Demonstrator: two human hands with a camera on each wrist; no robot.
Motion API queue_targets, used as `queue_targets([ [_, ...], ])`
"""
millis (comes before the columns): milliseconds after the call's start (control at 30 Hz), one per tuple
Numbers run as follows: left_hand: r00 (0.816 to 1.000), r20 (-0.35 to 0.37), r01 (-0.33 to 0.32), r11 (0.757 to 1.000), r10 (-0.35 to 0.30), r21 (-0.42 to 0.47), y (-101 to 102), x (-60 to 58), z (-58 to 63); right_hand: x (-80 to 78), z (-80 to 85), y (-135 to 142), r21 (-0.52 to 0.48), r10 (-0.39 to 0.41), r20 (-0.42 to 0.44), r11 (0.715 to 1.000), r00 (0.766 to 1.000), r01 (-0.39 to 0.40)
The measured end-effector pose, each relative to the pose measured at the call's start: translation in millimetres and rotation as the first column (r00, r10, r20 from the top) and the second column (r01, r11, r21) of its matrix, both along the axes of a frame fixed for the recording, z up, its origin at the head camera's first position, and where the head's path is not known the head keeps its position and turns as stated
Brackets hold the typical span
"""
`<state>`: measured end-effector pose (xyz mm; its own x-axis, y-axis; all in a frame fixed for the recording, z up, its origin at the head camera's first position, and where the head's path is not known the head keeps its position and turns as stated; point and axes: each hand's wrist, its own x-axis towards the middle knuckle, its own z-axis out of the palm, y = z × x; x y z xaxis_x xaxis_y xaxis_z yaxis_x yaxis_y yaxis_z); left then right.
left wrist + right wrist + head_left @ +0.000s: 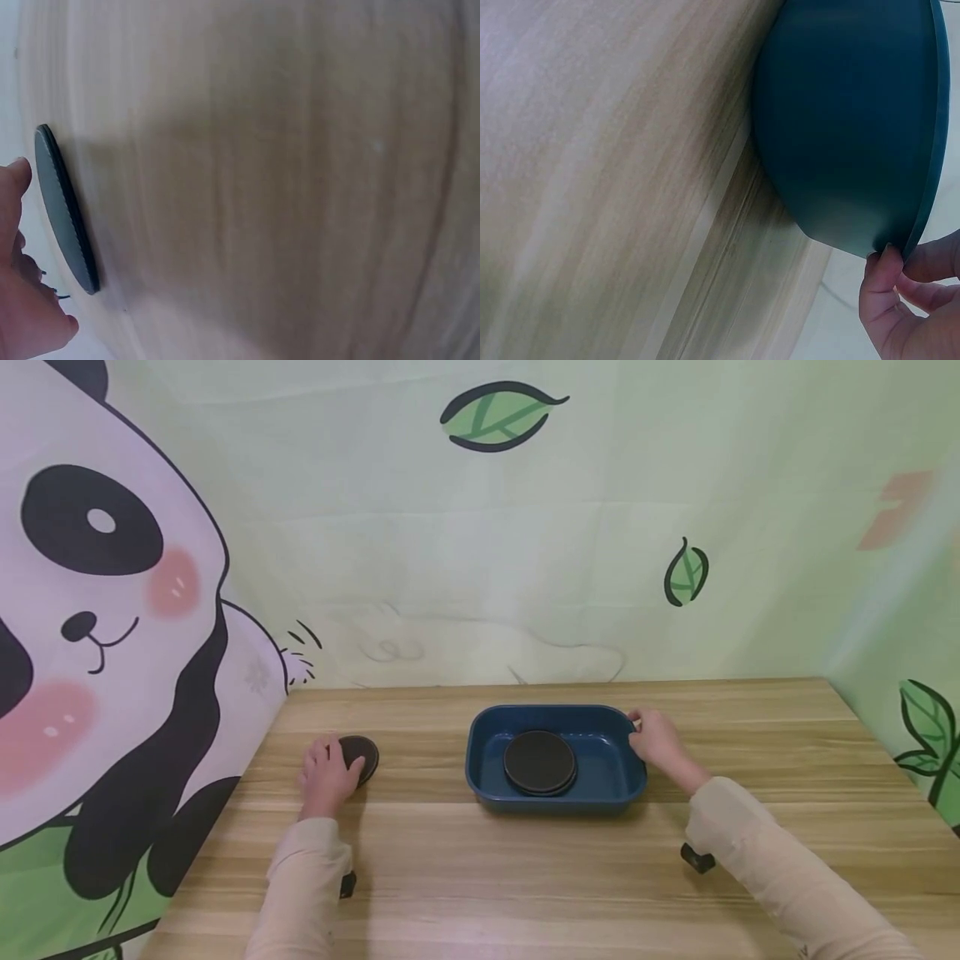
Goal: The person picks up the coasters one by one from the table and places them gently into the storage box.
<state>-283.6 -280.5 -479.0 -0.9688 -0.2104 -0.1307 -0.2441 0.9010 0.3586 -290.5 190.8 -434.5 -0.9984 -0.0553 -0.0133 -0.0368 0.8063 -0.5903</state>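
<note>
A round black coaster (364, 750) lies on the left side of the wooden table. My left hand (327, 774) is over its left part, partly hiding it. In the left wrist view, the thumb and fingers are spread apart beside the coaster (66, 210), not closed round it. Mid-table stands a blue rectangular baking dish (555, 806), with a small stack of round black coasters (538, 762) inside, left of its middle. My right hand (662, 745) pinches the dish's right rim, thumb and fingers either side, as the right wrist view shows on the dish (847, 135).
The wooden table (480, 885) ends at the back against a pale green cloth (375, 568) printed with a panda and leaves. Small black pieces show beside each sleeve, one by the left (348, 884) and one by the right (697, 858).
</note>
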Motion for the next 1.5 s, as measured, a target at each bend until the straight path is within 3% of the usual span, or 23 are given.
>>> queue_targets([
  [267,0.994,0.102,0.043,0.999,-0.043,-0.004,-1.3,12.2,-2.4,0.8,0.4,-0.3,-0.012,0.000,-0.003,1.000,1.000,0.000],
  [500,0.990,0.127,0.064,0.998,-0.065,0.014,-3.3,13.6,-3.1,-0.4,0.1,0.3,-0.010,-0.001,0.013,1.000,1.000,0.001],
  [700,0.988,0.100,0.115,0.993,-0.115,0.010,-10.7,12.8,-5.7,-0.4,1.7,-0.9,-0.013,-0.001,0.021,1.000,1.000,0.002],
  [967,0.983,-0.017,0.186,0.982,-0.185,0.041,-18.7,15.0,2.7,0.0,0.8,-0.6,-0.010,0.009,0.012,1.000,1.000,-0.008],
  [1233,0.997,-0.046,0.064,0.972,-0.055,0.225,-25.4,16.0,3.1,0.7,2.2,-0.6,-0.011,0.006,0.016,1.000,1.000,-0.006],
  [1500,1.000,-0.003,-0.013,0.949,0.015,0.316,-25.6,14.9,-1.5,0.4,1.4,-0.2,-0.012,0.001,0.013,1.000,1.000,-0.001],
])
